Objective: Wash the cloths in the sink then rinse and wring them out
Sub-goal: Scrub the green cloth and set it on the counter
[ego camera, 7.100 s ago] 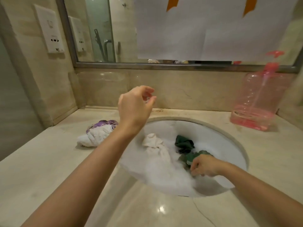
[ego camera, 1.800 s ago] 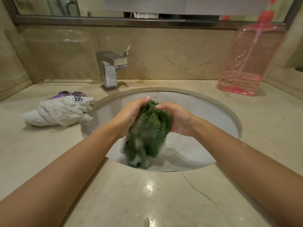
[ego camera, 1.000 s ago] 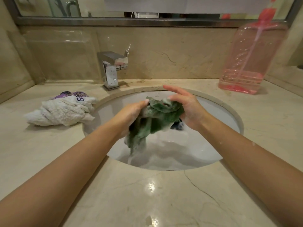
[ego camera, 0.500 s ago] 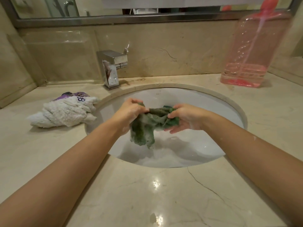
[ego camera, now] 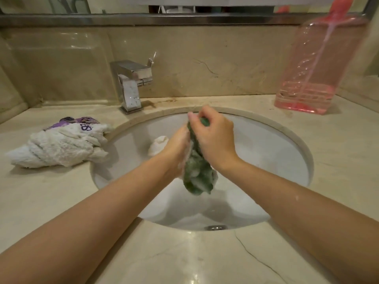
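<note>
Right hand (ego camera: pixel 213 140) and left hand (ego camera: pixel 177 152) each grip the green cloth (ego camera: pixel 196 173); palms facing.

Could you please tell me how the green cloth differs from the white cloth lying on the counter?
The green cloth is dark green, while the white cloth is pale.
The green cloth hangs over the sink, gripped by the left hand and right hand; the white cloth lies untouched.
The green cloth carries suds; the white cloth shows none.
Both look bunched.

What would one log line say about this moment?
phase: scrubbing | hands: left and right grip soapy green cloth | place: over sink | faucet: no water seen
</note>
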### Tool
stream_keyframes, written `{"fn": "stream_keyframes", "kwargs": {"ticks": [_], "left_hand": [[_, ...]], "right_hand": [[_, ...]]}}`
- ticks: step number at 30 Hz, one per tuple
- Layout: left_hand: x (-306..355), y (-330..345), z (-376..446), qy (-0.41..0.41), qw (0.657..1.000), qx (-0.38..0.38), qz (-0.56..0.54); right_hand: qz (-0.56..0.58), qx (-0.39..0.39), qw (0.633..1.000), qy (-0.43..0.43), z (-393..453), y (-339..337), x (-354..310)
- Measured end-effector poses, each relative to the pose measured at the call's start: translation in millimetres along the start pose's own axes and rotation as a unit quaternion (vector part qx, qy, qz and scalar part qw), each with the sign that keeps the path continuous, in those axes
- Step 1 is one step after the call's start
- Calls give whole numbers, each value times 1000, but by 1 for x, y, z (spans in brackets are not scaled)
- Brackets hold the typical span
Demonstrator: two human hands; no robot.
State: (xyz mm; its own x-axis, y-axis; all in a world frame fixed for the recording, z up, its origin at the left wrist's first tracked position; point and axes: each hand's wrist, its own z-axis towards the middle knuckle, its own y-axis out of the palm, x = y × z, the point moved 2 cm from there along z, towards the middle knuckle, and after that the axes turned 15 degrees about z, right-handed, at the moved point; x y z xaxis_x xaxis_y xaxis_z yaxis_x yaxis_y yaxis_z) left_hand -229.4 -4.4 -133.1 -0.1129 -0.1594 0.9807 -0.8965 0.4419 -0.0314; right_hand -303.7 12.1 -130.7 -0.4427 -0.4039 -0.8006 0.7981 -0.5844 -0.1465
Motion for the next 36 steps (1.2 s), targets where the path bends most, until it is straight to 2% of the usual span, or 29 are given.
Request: {"fn": "stream_keyframes", "kwargs": {"ticks": [1,2,4,6,8,10,12,14,16,17,19,20,22,24,25,26,28,29,31,33,36], "left_hand": [[-1,-3,-2,0,1000,5,-26],[-2,-6,-5,-20,998,-14,-56],[-2,-8,-10,-50,997,-38,-46],[-3,-10,-10,-51,997,-29,-55],[-2,-17,-8,-47,997,10,-64],[-5,-22,-9,-85,993,42,-73],[-6,-21,-12,-91,994,27,-49],[-7,-20,-9,-88,993,41,-69],[-8,-25,-3,-93,989,79,-79],[-9,-28,0,-110,987,96,-64],[-9,-28,0,-160,982,82,-56],[-8,-27,0,-167,982,71,-46],[-6,-24,3,-161,985,64,-13],[-3,-24,1,-141,988,61,-3],[-1,-26,1,-130,989,63,-5],[-2,-28,2,-122,991,61,-6],[-1,-31,1,-99,993,58,7],[-1,-31,2,-91,994,52,15],[-2,-34,5,-83,993,58,53],[-4,-39,12,-80,990,67,100],[-13,-47,18,-115,974,39,190]], "right_hand": [[-47,-29,998,-10,0,3,0],[-85,-48,995,18,2,5,6],[-114,-56,988,92,3,1,9],[-66,-38,995,58,-7,3,0],[-51,-55,997,21,-15,11,-12],[-90,-92,990,58,-13,14,-8],[-107,-87,987,80,-13,12,-5],[-71,-79,994,27,-20,13,-15],[-80,-114,990,-9,-26,18,-21],[-120,-132,984,13,-22,18,-17],[-202,-139,964,104,-8,12,-2],[-215,-132,958,140,-3,7,5],[-215,-114,958,154,2,0,10],[-151,-132,966,165,5,-3,15],[-68,-151,965,205,6,-4,18],[35,-175,946,270,5,-5,19],[180,-229,879,379,2,-5,22],[188,-268,864,383,2,-5,24],[126,-312,877,343,2,-7,24],[102,-295,895,318,4,-10,20],[106,-238,925,275,5,-16,20]]}}
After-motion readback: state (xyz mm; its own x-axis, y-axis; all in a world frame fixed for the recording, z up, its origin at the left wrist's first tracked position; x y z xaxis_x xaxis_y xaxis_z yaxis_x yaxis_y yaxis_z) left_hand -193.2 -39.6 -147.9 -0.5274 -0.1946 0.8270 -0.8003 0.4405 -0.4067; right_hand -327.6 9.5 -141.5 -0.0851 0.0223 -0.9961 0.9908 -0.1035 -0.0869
